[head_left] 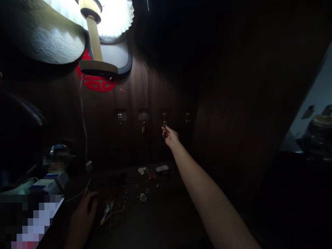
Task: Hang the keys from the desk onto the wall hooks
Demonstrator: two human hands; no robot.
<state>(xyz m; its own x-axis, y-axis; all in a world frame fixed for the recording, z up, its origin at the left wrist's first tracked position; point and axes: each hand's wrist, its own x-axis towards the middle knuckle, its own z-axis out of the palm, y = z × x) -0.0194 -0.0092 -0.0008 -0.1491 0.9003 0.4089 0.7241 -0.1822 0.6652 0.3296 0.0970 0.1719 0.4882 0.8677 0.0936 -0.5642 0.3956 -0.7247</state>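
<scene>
My right hand [170,136] is stretched out to the dark wooden wall, its fingers pinched on a small set of keys [164,124] that hangs from a metal hook [164,114]. My left hand [86,209] rests low on the dark tabletop, fingers loosely curled, beside a bunch of keys with a light tag [108,211]. Whether it holds anything is hidden by the dark. Further keys [142,197] lie scattered on the tabletop between the two arms.
Three more hooks [120,116] line the wall, one with a hanging key [143,128]. A lit lamp [95,34] stands above left, its cord [83,114] running to a plug [89,166]. Boxes [45,185] sit at the left. A dark panel [233,103] rises on the right.
</scene>
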